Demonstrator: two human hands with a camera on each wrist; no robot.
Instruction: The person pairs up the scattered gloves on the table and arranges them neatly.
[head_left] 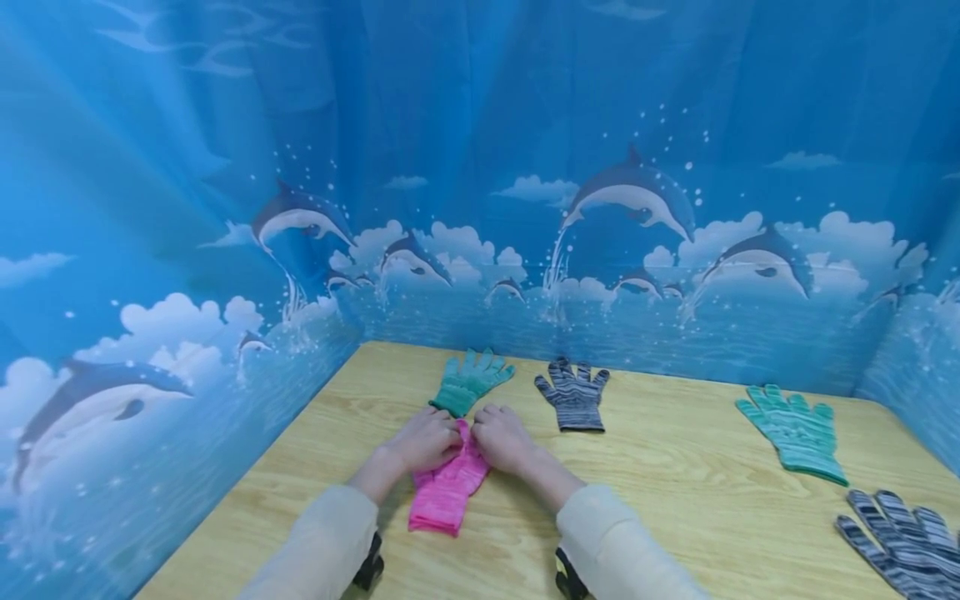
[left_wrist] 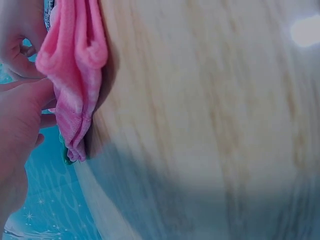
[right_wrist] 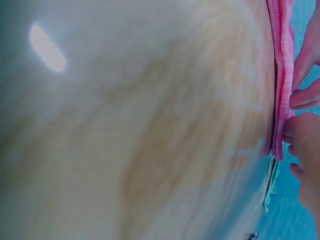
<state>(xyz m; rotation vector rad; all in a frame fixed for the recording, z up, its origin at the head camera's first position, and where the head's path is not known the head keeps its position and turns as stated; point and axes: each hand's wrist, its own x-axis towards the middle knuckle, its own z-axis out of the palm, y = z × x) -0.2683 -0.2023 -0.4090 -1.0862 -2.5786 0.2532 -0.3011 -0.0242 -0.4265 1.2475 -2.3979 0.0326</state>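
Observation:
A pink knit glove (head_left: 448,492) lies on the table in front of the person, its cuff toward the near side. At its far end, the left hand (head_left: 429,439) pinches the fabric from the left, fingers curled. From the other side the right hand (head_left: 504,437) pinches the same end, close beside the left. The glove's fingers are mostly hidden by both hands. In the left wrist view the pink glove (left_wrist: 77,95) shows folded layers beside the left hand's fingertips (left_wrist: 42,92). The right wrist view shows the glove (right_wrist: 282,85) edge-on, with the right hand (right_wrist: 307,150) at it.
A green glove (head_left: 465,383) lies just beyond the hands, its cuff near them. Behind to the right is a black-and-white glove (head_left: 577,398). Farther right lie another green glove (head_left: 798,433) and another black-and-white glove (head_left: 907,542). A dolphin-print curtain (head_left: 480,208) borders the wooden table (head_left: 660,500).

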